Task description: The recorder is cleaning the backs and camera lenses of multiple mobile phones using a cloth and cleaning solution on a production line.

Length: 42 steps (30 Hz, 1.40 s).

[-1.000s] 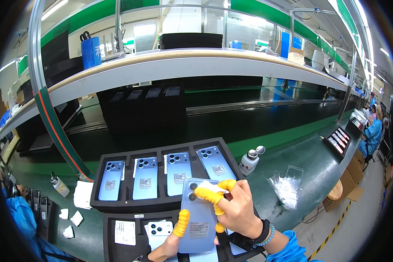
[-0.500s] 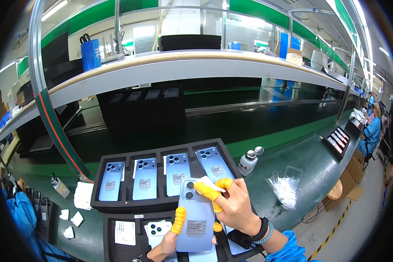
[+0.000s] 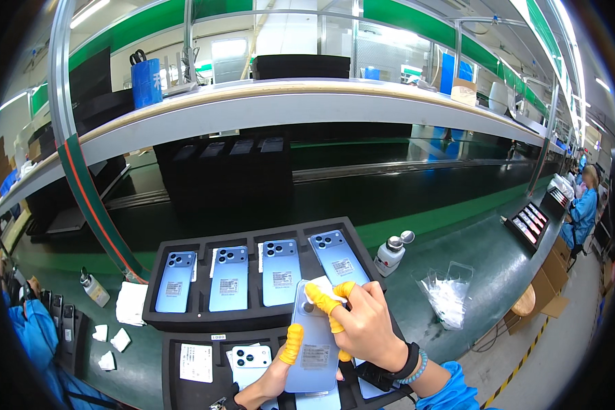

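Phone (image 3: 316,345) gripped upright in left hand (image 3: 270,379) — right hand (image 3: 365,328) pinches cloth (image 3: 323,287), wiping its camera end; lower back likely next.

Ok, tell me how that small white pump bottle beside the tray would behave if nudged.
The pump bottle looks small and plastic, so probably light. It stands upright, top-heavy with its pump head, so likely to tip. Its round body would probably roll on the green bench.

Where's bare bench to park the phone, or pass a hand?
Free: green bench between bottle and plastic bags, and right of the bags. Left of the upper tray, bare strips among the wipes. Crowded: the tray's four slots all hold phones; lower tray sits under both hands, left hand, right hand.
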{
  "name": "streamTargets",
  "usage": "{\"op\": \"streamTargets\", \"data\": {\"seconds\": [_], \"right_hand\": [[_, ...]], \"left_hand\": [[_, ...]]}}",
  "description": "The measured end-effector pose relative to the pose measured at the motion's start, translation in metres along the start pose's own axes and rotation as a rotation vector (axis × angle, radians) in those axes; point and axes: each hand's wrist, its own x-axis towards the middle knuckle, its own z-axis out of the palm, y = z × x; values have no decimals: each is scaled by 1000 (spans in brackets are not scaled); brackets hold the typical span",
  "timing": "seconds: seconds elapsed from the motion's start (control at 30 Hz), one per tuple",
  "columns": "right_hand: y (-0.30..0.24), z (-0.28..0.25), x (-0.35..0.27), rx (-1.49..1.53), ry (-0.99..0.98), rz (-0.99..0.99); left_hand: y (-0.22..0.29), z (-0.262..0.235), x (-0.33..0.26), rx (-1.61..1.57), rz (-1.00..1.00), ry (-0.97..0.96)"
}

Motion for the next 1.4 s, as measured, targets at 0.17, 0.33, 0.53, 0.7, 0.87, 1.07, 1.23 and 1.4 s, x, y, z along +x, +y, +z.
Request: {"op": "streamTargets", "data": {"seconds": [0.17,0.33,0.53,0.7,0.87,1.07,1.23,1.4], "right_hand": [[-1,-4,-1,68,-18,3],[2,-3,-4,113,131,60],[1,-4,-6,127,139,55],[1,-10,-1,89,-41,-158],[-5,-10,-2,20,-90,-191],[-6,-9,0,-23,9,-65],[1,-14,-1,100,225,69],[3,-10,-2,128,260,123]], "left_hand": [[10,7,-5,-91,2,82],[-1,-11,-2,-588,95,-239],[0,-8,-3,-567,58,-215],[-3,-4,-6,-379,-12,79],[-13,-9,-3,-264,21,-49],[4,0,-4,-174,12,2],[4,-2,-9,-419,171,-70],[24,11,-11,-145,102,107]]}}
